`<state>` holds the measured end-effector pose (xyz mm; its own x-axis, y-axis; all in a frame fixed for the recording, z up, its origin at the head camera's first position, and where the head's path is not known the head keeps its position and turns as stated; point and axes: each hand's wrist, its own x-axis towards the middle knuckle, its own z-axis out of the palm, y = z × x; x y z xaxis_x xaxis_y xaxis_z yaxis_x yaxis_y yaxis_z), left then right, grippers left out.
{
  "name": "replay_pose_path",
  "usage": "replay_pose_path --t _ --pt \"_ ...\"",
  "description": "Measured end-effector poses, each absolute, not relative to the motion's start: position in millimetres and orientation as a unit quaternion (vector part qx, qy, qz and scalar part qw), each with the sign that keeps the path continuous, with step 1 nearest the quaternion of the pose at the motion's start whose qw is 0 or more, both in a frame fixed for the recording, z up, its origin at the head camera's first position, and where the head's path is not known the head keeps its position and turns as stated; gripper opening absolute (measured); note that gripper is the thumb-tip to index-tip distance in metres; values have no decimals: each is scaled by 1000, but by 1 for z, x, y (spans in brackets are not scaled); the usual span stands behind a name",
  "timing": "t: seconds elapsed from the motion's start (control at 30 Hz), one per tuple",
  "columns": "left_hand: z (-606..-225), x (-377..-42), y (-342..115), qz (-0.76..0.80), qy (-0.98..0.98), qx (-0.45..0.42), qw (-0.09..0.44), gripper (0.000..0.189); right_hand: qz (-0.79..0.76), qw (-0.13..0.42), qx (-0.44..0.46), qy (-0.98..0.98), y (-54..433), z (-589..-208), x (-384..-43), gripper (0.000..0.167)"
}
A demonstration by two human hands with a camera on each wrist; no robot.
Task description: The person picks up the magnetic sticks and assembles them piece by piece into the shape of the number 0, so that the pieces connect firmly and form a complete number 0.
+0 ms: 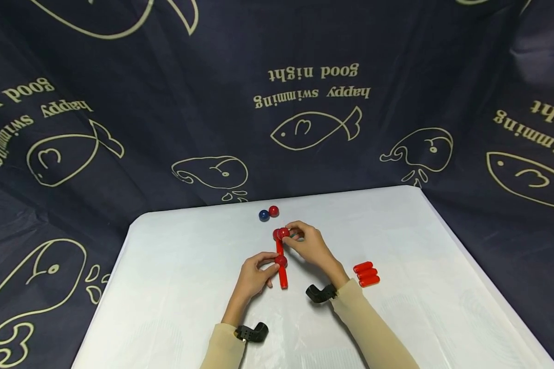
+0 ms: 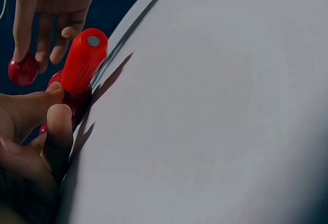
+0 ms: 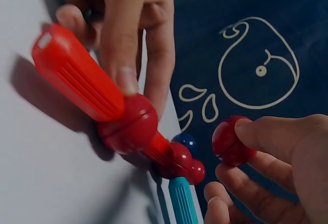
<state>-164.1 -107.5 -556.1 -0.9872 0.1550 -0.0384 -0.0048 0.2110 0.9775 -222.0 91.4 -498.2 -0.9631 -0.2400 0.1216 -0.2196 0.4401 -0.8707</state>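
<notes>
My left hand [image 1: 251, 278] pinches a red ball [image 3: 136, 124] between thumb and fingers. Joined to that ball is a red rod [image 1: 283, 279] pointing to the near side, with a pale metallic disc in its end. A second red rod [image 1: 279, 248] runs from the ball to another red ball [image 3: 179, 156] farther away. At that far ball sits a teal rod [image 3: 183, 201], mostly hidden in the head view. Beside it my right hand [image 1: 313, 249] pinches a separate red ball [image 3: 228, 141] by thumb and fingertips, apart from the rods in the right wrist view.
On the white table [image 1: 189, 246], a blue ball [image 1: 264, 216] and a red ball [image 1: 274, 210] lie side by side near the far edge. Three red rods [image 1: 367, 274] lie together right of my right forearm. A dark patterned cloth [image 1: 314, 169] hangs behind the table.
</notes>
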Motion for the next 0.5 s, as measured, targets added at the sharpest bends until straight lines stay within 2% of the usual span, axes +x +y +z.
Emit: replay_pose_path --t 0.5 --pt "-558 -164 -108 623 778 51 60 29 -503 7 -137 854 96 -495 -190 33"
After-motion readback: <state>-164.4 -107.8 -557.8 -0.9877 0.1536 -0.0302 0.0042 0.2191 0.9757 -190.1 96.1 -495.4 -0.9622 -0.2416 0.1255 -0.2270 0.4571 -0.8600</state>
